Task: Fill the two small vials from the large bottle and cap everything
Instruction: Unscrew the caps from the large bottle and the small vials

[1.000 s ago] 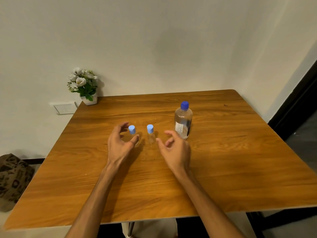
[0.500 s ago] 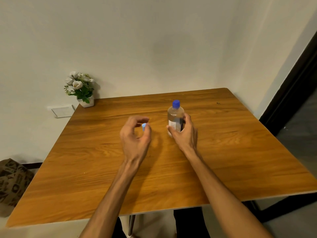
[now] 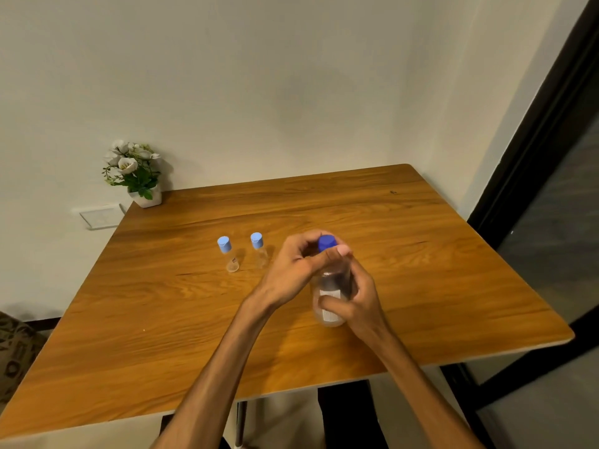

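Both hands are on the large bottle (image 3: 330, 286): the right hand (image 3: 356, 303) wraps its clear body around the white label, low and firm, while the left hand (image 3: 301, 264) curls its fingers over the dark blue cap (image 3: 326, 243), apparently to twist it off. Whether the bottle rests on the table (image 3: 162, 319) or is lifted slightly clear cannot be told. It looks like thin clear plastic, nearly full, so fairly heavy for its size and liable to dent and spurt if squeezed once the cap is off; a grip on the body with steady, light pressure suits it. Well apart to the left stand the two small vials (image 3: 231, 259) (image 3: 259, 254), upright, side by side, each wearing a light blue cap. They look light, narrow and easy to tip, best pinched at the body while pouring.
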